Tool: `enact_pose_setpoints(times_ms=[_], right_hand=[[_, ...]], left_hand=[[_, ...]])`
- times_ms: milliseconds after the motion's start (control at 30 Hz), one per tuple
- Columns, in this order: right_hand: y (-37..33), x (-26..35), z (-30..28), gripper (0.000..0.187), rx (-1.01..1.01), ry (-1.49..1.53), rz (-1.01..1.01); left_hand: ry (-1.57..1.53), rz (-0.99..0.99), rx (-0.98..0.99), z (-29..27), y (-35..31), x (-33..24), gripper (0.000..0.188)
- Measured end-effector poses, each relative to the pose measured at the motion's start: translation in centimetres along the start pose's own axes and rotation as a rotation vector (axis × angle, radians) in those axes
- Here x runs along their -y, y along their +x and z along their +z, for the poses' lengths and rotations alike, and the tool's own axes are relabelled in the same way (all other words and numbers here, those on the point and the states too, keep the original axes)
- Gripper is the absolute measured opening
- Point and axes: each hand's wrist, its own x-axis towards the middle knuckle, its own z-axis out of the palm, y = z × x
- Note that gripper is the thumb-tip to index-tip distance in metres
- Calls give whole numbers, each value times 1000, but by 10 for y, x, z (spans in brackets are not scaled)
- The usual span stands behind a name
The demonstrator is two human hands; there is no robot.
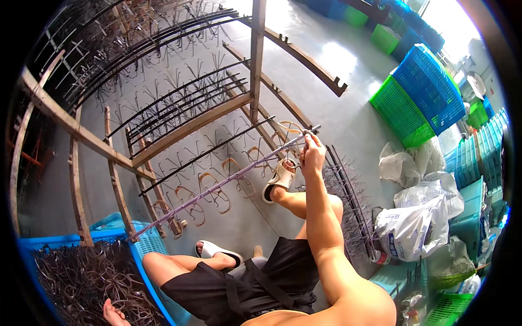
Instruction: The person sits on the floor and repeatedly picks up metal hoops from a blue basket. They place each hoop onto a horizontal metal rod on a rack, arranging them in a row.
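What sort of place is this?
Probably a factory workshop: a brown rack carries rows of hooked rods, a blue crate holds many brown looped pieces, and plastic baskets stand on the floor.

Purple rod (234, 175), tan frames (206, 175), dark-brown pile (89, 274), blue crate (150, 282), black shorts (196, 288), green basket (399, 111)

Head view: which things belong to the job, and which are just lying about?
In use:
purple rod, gripped by the right hand
tan frames hanging from it
blue basket of brown pieces, left hand over it

Apparently lying about:
white bags
green and blue baskets
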Motion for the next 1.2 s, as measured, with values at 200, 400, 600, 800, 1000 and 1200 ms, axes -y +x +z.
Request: enact_pose_setpoints(times_ms=[200, 400, 600, 800, 1000, 1200], right_hand=[[0, -8, 2, 10, 114, 238, 34], [1, -14, 6, 12, 119, 313, 74], [-1, -13, 3, 12, 174, 277, 46], [-13, -20, 10, 18, 203, 193, -35], [-20, -22, 6, 23, 283, -76, -89], [-19, -15, 8, 23, 207, -93, -134]], left_hand=[[-188, -49, -14, 30, -19, -26, 15], [614, 299, 174, -11, 53, 34, 21], [1672, 399, 195, 42, 1, -3, 24], [1795, 104, 246, 79, -6, -8, 45], [1728, 23, 301, 83, 13, -9, 48], [1822, -48, 340, 101, 10, -20, 37]])
